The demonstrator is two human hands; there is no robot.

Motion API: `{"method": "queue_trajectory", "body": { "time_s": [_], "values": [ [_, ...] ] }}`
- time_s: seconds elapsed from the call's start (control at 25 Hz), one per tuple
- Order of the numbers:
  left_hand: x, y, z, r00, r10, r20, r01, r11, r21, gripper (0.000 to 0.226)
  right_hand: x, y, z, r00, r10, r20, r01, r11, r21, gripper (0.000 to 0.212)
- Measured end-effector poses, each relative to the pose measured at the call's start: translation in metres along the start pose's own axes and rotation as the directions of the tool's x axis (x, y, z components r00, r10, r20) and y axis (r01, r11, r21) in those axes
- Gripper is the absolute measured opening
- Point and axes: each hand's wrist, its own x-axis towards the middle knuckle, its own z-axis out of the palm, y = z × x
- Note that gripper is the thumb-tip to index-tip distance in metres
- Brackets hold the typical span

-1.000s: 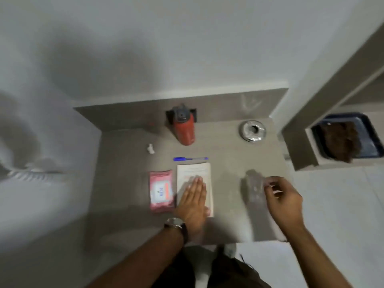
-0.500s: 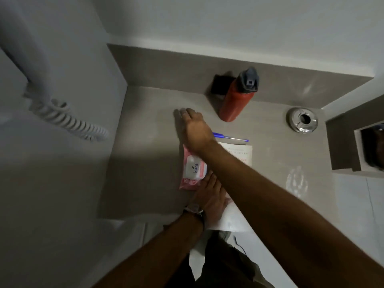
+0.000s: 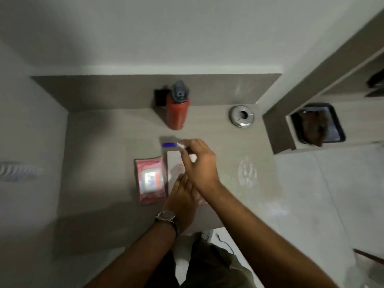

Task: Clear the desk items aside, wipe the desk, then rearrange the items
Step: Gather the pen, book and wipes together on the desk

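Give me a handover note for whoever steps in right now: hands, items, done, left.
Left hand: flat on the white notepad near the desk's front edge, holding nothing.
Right hand: crossed over the left, fingers pinched around something small and white beside the blue pen; motion blur hides what it is.
Items: pink wipes pack lies just left of the notepad; pen just beyond the notepad; red bottle upright at the back wall; metal ashtray back right.
Done: items look laid out in a tidy group; a wet smear suggests wiping has happened.
Left: probably only final rearranging.
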Motion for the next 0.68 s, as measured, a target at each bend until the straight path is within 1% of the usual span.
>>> {"method": "queue_trajectory", "body": {
  "time_s": [0.04,0.08,0.12,0.2,0.28,0.32,0.4,0.44,0.52,0.6,0.68],
  "values": [
    [0.004,0.006,0.003,0.999,0.028,-0.039,-0.028,1.000,0.004,0.065,-0.024,0.016,-0.031,0.994,0.084,-0.067,-0.084,0.996,0.014,0.017],
    [0.012,0.020,0.005,0.995,0.056,-0.085,-0.053,0.998,0.043,0.072,-0.047,0.037,-0.066,0.973,0.187,-0.138,-0.186,0.982,0.020,0.017],
    [0.023,0.037,0.005,0.984,0.116,-0.133,-0.109,0.993,0.054,0.078,-0.070,0.061,-0.099,0.934,0.295,-0.204,-0.297,0.955,0.023,0.017],
    [0.041,0.071,0.004,0.963,0.211,-0.167,-0.195,0.975,0.108,0.081,-0.110,0.111,-0.160,0.823,0.475,-0.312,-0.492,0.870,0.027,0.014],
    [0.059,0.109,0.003,0.939,0.297,-0.173,-0.269,0.948,0.170,0.080,-0.143,0.160,-0.208,0.679,0.621,-0.392,-0.646,0.759,0.081,0.011],
    [0.067,0.130,0.002,0.931,0.332,-0.153,-0.299,0.932,0.205,0.079,-0.154,0.181,-0.224,0.609,0.675,-0.417,-0.700,0.704,0.118,0.010],
    [0.081,0.171,0.008,0.900,0.414,-0.136,-0.363,0.885,0.293,0.079,-0.169,0.221,-0.245,0.486,0.770,-0.413,-0.795,0.586,0.157,0.010],
    [0.087,0.191,0.013,0.887,0.444,-0.124,-0.393,0.869,0.299,0.079,-0.173,0.239,-0.251,0.430,0.819,-0.380,-0.843,0.515,0.156,0.013],
    [0.100,0.225,0.026,0.871,0.485,-0.077,-0.437,0.836,0.331,0.080,-0.177,0.269,-0.253,0.343,0.892,-0.293,-0.911,0.393,0.129,0.019],
    [0.114,0.248,0.036,0.871,0.491,-0.031,-0.444,0.812,0.380,0.080,-0.176,0.292,-0.252,0.292,0.929,-0.228,-0.938,0.324,0.120,0.024],
    [0.124,0.256,0.043,0.862,0.506,-0.023,-0.456,0.794,0.402,0.080,-0.172,0.310,-0.253,0.263,0.946,-0.190,-0.952,0.286,0.108,0.029]
  ]
}}
